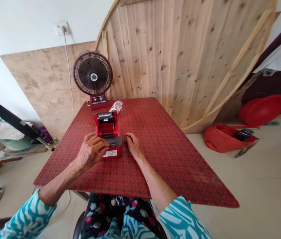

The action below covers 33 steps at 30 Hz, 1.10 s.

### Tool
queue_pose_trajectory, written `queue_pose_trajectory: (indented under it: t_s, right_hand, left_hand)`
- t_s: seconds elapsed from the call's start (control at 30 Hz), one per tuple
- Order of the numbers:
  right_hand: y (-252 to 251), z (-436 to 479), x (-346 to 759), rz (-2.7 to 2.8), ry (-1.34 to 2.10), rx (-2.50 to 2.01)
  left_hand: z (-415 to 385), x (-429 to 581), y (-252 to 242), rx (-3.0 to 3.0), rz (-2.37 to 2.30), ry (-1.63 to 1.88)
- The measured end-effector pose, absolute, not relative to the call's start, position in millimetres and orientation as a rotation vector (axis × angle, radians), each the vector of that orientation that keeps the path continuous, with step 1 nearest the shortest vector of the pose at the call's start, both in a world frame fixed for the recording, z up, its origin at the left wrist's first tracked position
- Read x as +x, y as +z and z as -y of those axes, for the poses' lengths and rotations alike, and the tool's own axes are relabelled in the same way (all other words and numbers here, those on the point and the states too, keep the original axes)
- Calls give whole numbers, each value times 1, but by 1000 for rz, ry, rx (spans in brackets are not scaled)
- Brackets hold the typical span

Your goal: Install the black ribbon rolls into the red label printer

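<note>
The red machine sits toward the table's 10 o'clock from centre, lid raised at its 12. Left hand: fingers bent over its 7-o'clock side; grip cannot be told. Right hand: fingers narrowly curled, nothing visible held, just beside 3 o'clock. Body probably rigid, light, smooth; lid likely fragile. Hold low, at 3 and 9.
</note>
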State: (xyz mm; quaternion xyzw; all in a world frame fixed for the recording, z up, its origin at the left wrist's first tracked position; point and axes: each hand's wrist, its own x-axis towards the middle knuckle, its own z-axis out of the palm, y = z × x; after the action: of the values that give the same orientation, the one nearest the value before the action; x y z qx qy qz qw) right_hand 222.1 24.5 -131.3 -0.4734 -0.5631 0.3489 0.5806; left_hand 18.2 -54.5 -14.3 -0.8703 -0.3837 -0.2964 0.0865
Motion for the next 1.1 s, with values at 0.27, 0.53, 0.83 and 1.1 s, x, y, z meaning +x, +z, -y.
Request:
queue_pose_trajectory:
  t_s: [0.27,0.53,0.83,1.1]
  right_hand:
    - [-124,-39,219,1177,897,-1068]
    - [-46,-97,185,1214,1013,-921]
    - [-55,-43,189,1192,980,-978]
    - [-85,-17,181,953,1209,-918]
  left_hand:
    - [63,12,-29,-2510,1100,-951]
    - [67,15,-42,-2357,1042,-1039]
    - [69,14,-51,-2329,1112,-1067]
    - [66,4,-59,-2389,1419,-1577]
